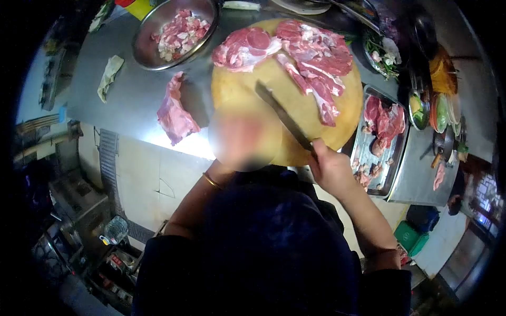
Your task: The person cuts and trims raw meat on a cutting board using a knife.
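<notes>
My right hand (pixel 331 167) is closed round the handle of a knife (pixel 284 117). Its long blade points up and left across the round yellow cutting board (pixel 242 89). At the board's lower left edge is my left hand (pixel 232 154), covered by a blurred patch. Something reddish shows inside that patch, but neither the fingers nor what they touch can be made out. Along the far side of the board lie a thick piece of raw meat (pixel 245 48) and a larger cut (pixel 316 52), from which a strip hangs down toward the middle.
Left of the board, a long piece of meat (pixel 177 110) lies on the metal table (pixel 132 100). A steel bowl (pixel 142 50) of cut meat stands behind it, near a crumpled cloth (pixel 109 76). To the right are a metal tray (pixel 396 168) with meat and several dishes of vegetables.
</notes>
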`<control>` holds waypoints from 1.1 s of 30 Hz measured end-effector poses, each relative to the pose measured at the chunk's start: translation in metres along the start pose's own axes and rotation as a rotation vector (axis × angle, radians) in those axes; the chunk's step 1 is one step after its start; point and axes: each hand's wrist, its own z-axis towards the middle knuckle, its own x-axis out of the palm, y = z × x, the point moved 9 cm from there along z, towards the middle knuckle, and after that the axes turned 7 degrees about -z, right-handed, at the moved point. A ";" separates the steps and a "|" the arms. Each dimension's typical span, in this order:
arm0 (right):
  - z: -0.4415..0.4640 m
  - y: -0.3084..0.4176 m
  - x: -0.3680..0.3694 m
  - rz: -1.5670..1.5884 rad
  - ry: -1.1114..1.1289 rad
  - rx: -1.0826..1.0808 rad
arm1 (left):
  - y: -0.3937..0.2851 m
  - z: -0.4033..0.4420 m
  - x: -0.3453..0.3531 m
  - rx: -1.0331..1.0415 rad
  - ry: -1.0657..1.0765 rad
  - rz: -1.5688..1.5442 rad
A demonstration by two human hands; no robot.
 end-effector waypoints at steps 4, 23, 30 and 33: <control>0.010 0.037 -0.011 0.038 -0.035 -0.115 | -0.004 0.030 -0.036 -0.018 -0.047 -0.178; -0.011 -0.006 0.004 0.040 0.120 0.022 | 0.015 0.030 -0.057 -0.395 -0.245 -0.357; -0.014 0.030 -0.005 0.041 0.031 -0.115 | 0.015 0.026 -0.051 -0.353 -0.218 -0.342; -0.003 0.039 0.000 0.008 0.099 -0.121 | 0.016 0.024 -0.050 -0.310 -0.208 -0.345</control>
